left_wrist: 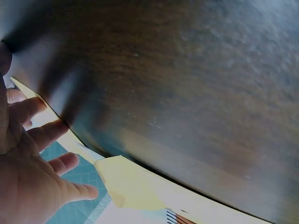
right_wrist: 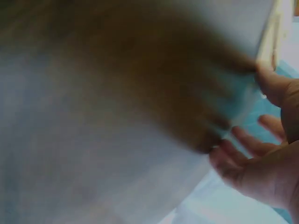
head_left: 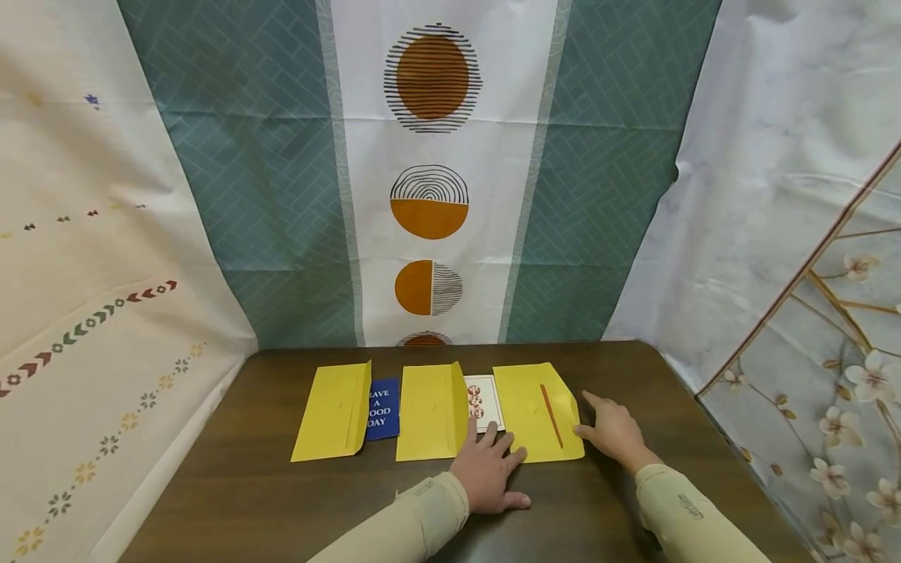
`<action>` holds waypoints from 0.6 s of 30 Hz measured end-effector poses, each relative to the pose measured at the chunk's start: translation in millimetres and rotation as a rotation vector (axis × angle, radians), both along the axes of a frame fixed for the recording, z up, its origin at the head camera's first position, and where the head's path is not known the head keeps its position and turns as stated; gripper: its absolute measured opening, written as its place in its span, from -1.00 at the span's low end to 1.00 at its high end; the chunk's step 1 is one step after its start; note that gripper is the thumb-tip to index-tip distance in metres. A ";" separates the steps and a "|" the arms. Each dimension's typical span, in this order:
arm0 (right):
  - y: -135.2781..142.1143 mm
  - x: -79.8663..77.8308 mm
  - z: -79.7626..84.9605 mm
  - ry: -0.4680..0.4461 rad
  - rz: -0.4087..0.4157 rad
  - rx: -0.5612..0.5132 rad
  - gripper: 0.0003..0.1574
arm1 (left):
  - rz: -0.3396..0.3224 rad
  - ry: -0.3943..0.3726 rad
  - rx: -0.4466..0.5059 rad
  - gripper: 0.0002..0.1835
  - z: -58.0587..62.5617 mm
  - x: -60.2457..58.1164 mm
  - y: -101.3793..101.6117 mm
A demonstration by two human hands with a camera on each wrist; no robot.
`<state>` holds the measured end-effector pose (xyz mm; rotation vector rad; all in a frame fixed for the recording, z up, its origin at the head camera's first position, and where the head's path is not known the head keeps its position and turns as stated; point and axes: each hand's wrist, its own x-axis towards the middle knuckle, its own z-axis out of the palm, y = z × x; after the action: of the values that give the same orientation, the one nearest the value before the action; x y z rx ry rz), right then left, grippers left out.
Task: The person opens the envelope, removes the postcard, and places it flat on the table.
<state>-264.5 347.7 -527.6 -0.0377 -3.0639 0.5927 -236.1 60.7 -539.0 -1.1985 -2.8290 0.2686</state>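
Three yellow envelopes lie in a row: a left envelope (head_left: pixel 331 413), a middle envelope (head_left: pixel 425 414) and a right envelope (head_left: pixel 528 414). The right one bears a thin reddish-brown strip (head_left: pixel 551 416) near its flap side. With fingers spread, my left hand (head_left: pixel 487 473) reaches over the lower edge between the middle and right envelopes, fingertips by a white card (head_left: pixel 486 403) with red print. My right hand (head_left: pixel 615 430) is beside the right envelope, its thumb at the lower right edge and its fingers loosely extended over the table.
A dark wooden table (head_left: pixel 281 508) carries everything. Between the left and middle envelopes lies a blue card (head_left: pixel 383 408) with white lettering. A patterned green and white cloth (head_left: pixel 436 148) hangs behind the table, with pale printed cloths at both sides.
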 end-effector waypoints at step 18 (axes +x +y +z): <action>-2.5 -5.9 1.7 -0.117 0.086 0.160 -0.35 | 0.006 -0.016 -0.012 -0.15 3.4 1.8 1.1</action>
<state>-270.4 345.3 -525.9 0.0647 -3.2296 0.3580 -234.3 61.8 -535.5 -1.2001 -2.8488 0.2783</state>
